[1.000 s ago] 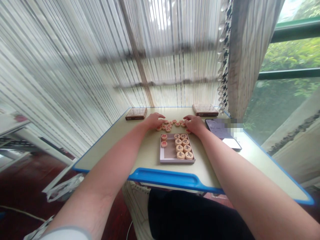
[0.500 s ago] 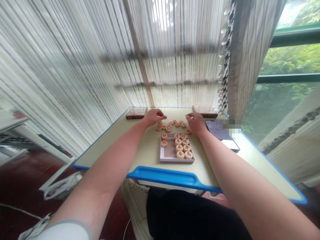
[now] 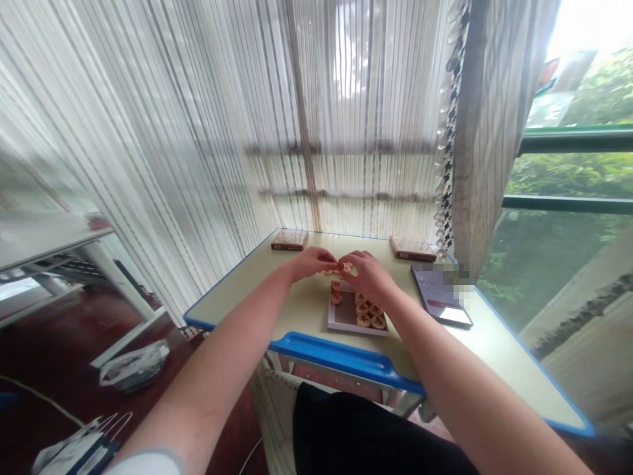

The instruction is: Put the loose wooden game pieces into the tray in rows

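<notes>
A shallow white box (image 3: 341,323) on the table (image 3: 237,297) holds several round wooden chess pieces (image 3: 370,315) with red and black characters. My left hand (image 3: 311,262) and my right hand (image 3: 366,274) meet just above the box's far edge, fingers pinched. Each pinches a wooden piece; a red-marked one (image 3: 341,266) shows at my left fingertips and a pale one (image 3: 348,268) at my right. The loose pieces beyond the box are mostly hidden behind my hands.
Two flat wooden board halves lie at the far edge, one left (image 3: 289,240) and one right (image 3: 412,248). A phone (image 3: 442,297) rests right of the box. Striped curtains hang behind the table. A blue tray lip (image 3: 341,356) runs along the near edge.
Both hands lifted off the loose pieces and came together over the box's far edge, each pinching a piece. The camera tilted, so the table sits lower in view.
</notes>
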The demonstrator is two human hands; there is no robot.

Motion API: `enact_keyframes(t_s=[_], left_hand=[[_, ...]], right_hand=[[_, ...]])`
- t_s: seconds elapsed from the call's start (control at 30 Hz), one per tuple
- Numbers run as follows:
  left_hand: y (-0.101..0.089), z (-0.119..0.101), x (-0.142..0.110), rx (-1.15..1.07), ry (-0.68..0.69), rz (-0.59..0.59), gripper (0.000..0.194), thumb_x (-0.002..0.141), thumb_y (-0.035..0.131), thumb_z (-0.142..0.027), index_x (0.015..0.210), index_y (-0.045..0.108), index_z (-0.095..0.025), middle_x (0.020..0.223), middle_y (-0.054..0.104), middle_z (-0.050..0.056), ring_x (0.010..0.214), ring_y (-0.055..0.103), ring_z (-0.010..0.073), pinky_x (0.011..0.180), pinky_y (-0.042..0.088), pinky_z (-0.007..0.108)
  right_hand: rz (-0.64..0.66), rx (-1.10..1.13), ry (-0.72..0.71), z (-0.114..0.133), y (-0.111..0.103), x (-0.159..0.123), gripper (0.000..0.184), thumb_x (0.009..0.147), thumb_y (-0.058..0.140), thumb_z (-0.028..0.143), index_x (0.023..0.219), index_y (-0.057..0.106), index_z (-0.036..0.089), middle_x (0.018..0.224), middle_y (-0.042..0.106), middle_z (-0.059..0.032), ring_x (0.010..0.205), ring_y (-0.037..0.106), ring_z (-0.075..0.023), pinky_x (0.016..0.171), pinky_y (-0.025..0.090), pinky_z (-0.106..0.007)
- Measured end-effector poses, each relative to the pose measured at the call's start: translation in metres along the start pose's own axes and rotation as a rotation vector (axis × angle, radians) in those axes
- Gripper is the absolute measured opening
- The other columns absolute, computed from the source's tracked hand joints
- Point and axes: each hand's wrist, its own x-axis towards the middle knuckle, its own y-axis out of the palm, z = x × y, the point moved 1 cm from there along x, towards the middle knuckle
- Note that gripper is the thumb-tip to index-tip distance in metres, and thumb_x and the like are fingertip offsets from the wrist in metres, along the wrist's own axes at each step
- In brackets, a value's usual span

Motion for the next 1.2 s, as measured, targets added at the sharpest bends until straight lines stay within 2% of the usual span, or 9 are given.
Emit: enact_keyframes(t_s=[0.2, 0.43, 0.5, 0.53, 0.6, 0.67, 0.73, 0.8, 1.2], left_hand=[[0.004, 0.003, -0.003, -0.063, -0.024, 0.041, 0.04, 0.062, 0.073, -0.042, 0.088, 0.07, -0.011, 0.078, 0.068, 0.006, 0.068, 0.057, 0.0121, 0.063, 0.042, 0.025], [-0.002, -0.004, -0.005, -0.033, -0.025, 0.072, 0.044, 0.065, 0.07, -0.045, 0.095, 0.07, -0.012, 0.083, 0.069, 0.008, 0.072, 0.059, 0.0139, 0.063, 0.043, 0.025], [-0.004, 0.002, -0.003, -0.011, -0.015, 0.019, 0.041, 0.071, 0.064, -0.044, 0.099, 0.069, -0.013, 0.09, 0.07, 0.009, 0.078, 0.061, 0.0153, 0.066, 0.045, 0.027], [-0.005, 0.006, 0.0, 0.035, -0.012, -0.048, 0.039, 0.075, 0.061, -0.043, 0.1, 0.068, -0.014, 0.094, 0.07, 0.009, 0.08, 0.062, 0.016, 0.069, 0.046, 0.028], [-0.007, 0.018, 0.005, 0.233, 0.008, -0.235, 0.033, 0.079, 0.055, -0.037, 0.099, 0.068, -0.014, 0.097, 0.069, 0.01, 0.086, 0.062, 0.0178, 0.078, 0.047, 0.032], [-0.008, 0.03, 0.011, 0.532, 0.059, -0.377, 0.028, 0.079, 0.055, -0.032, 0.093, 0.07, -0.013, 0.098, 0.069, 0.01, 0.095, 0.06, 0.0207, 0.09, 0.044, 0.036], [-0.008, 0.04, 0.016, 0.712, 0.103, -0.401, 0.027, 0.08, 0.053, -0.031, 0.092, 0.07, -0.014, 0.099, 0.069, 0.01, 0.099, 0.059, 0.0218, 0.096, 0.041, 0.037], [-0.007, 0.046, 0.019, 0.774, 0.118, -0.404, 0.028, 0.081, 0.051, -0.032, 0.092, 0.07, -0.014, 0.098, 0.07, 0.01, 0.098, 0.06, 0.0216, 0.095, 0.042, 0.037], [-0.005, 0.048, 0.021, 0.814, 0.13, -0.361, 0.027, 0.08, 0.053, -0.032, 0.088, 0.071, -0.014, 0.091, 0.07, 0.009, 0.092, 0.061, 0.0209, 0.093, 0.044, 0.036]], right_hand=[[0.041, -0.034, 0.033, -0.001, 0.002, 0.0, 0.019, 0.083, 0.055, 0.031, 0.094, 0.068, 0.022, 0.095, 0.066, -0.0058, 0.093, 0.056, -0.0196, 0.08, 0.043, -0.029], [0.049, -0.103, 0.02, 0.004, -0.011, -0.001, 0.022, 0.081, 0.056, 0.036, 0.095, 0.068, 0.023, 0.094, 0.067, -0.0051, 0.092, 0.056, -0.0203, 0.076, 0.043, -0.029], [0.07, -0.121, 0.051, 0.006, -0.014, -0.002, 0.023, 0.079, 0.057, 0.038, 0.093, 0.068, 0.023, 0.091, 0.067, -0.0048, 0.091, 0.056, -0.0206, 0.073, 0.043, -0.029], [0.1, -0.125, 0.064, 0.008, -0.014, -0.002, 0.023, 0.078, 0.058, 0.04, 0.091, 0.068, 0.023, 0.091, 0.067, -0.0045, 0.089, 0.057, -0.0204, 0.071, 0.042, -0.028], [0.194, -0.132, 0.067, 0.013, -0.014, -0.004, 0.023, 0.076, 0.06, 0.041, 0.088, 0.068, 0.024, 0.09, 0.067, -0.0039, 0.084, 0.058, -0.0193, 0.068, 0.042, -0.027], [0.294, -0.155, 0.037, 0.02, -0.013, -0.007, 0.023, 0.074, 0.061, 0.041, 0.088, 0.069, 0.024, 0.09, 0.067, -0.0043, 0.08, 0.059, -0.0187, 0.066, 0.041, -0.026], [0.358, -0.191, 0.0, 0.025, -0.011, -0.01, 0.026, 0.074, 0.061, 0.044, 0.088, 0.069, 0.023, 0.089, 0.067, -0.0055, 0.079, 0.059, -0.0192, 0.066, 0.04, -0.027], [0.387, -0.21, -0.026, 0.028, -0.011, -0.011, 0.031, 0.075, 0.059, 0.048, 0.089, 0.069, 0.023, 0.089, 0.067, -0.0065, 0.079, 0.059, -0.0198, 0.067, 0.04, -0.027], [0.419, -0.262, -0.075, 0.026, -0.011, -0.012, 0.031, 0.078, 0.054, 0.046, 0.089, 0.07, 0.022, 0.09, 0.067, -0.0075, 0.081, 0.06, -0.0207, 0.068, 0.041, -0.027]])
